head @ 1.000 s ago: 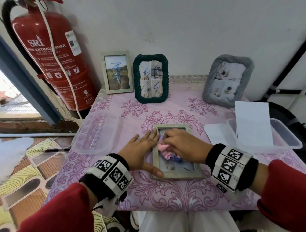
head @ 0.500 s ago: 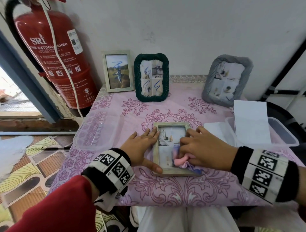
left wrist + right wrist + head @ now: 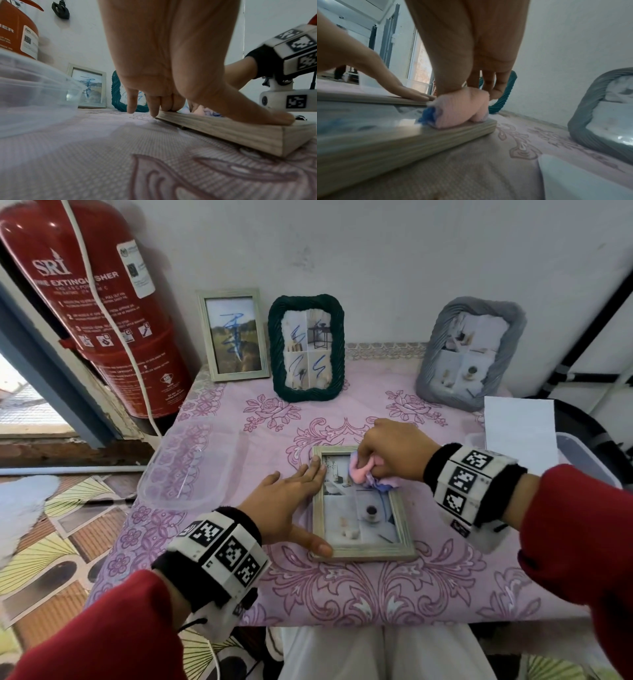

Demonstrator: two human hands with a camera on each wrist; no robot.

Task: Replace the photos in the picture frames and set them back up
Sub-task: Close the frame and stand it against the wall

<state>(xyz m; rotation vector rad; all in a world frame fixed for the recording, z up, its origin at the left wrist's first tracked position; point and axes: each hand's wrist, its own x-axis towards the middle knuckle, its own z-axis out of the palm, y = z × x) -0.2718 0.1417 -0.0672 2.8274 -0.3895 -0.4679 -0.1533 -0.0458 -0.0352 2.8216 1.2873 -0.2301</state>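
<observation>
A pale wooden picture frame [image 3: 363,553] lies flat, glass up, on the pink tablecloth [image 3: 342,594] near the front edge. My left hand [image 3: 291,501] lies flat along its left rail, thumb on the near left corner [image 3: 274,119], fingers straight. My right hand [image 3: 387,453] grips a bunched pink cloth [image 3: 363,470] with a blue edge and presses it on the frame's far right corner [image 3: 462,108]. Three frames stand against the wall: a pale wooden one [image 3: 234,335], a dark green rope one [image 3: 306,349] and a grey rope one [image 3: 469,354].
A red fire extinguisher [image 3: 85,302] stands at the far left. A clear plastic tub [image 3: 185,467] sits left of my left hand. At the right edge, another clear tub [image 3: 582,453] holds a white sheet [image 3: 519,433]. Patterned floor lies below on the left.
My right hand has wiped the cloth from the frame's lower right up to its far right corner. My left hand has stayed on the left rail.
</observation>
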